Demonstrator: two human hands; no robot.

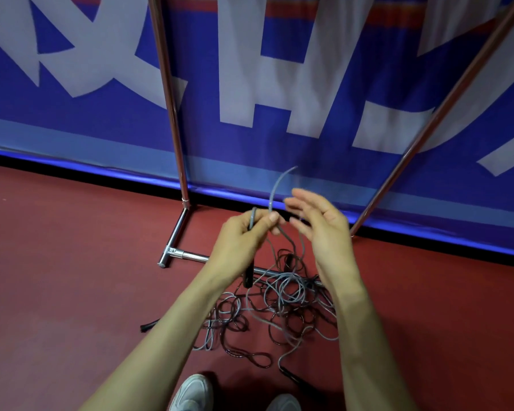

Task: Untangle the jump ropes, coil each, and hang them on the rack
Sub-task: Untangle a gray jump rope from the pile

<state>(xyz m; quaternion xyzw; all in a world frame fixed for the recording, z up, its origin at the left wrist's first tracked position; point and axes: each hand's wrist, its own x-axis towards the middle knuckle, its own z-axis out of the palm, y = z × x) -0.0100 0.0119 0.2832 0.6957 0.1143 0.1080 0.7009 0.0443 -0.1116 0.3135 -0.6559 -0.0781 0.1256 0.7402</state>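
Note:
A tangled heap of thin grey and dark jump ropes (282, 310) lies on the red floor below my hands. My left hand (247, 229) grips a grey rope (275, 189) that arcs up above it, and a black handle (249, 277) hangs under its wrist. My right hand (321, 223) hovers just right of that rope, fingers spread and blurred, holding nothing I can see. Another black handle (290, 375) lies near my feet, and a third (147, 326) lies left of the heap. The chrome rack (172, 114) stands behind the heap.
The rack's base bar (190, 256) runs along the floor under the ropes, and a slanted chrome pole (428, 129) rises at the right. A blue banner wall (279, 84) closes off the back. My white shoes (192, 393) show at the bottom edge.

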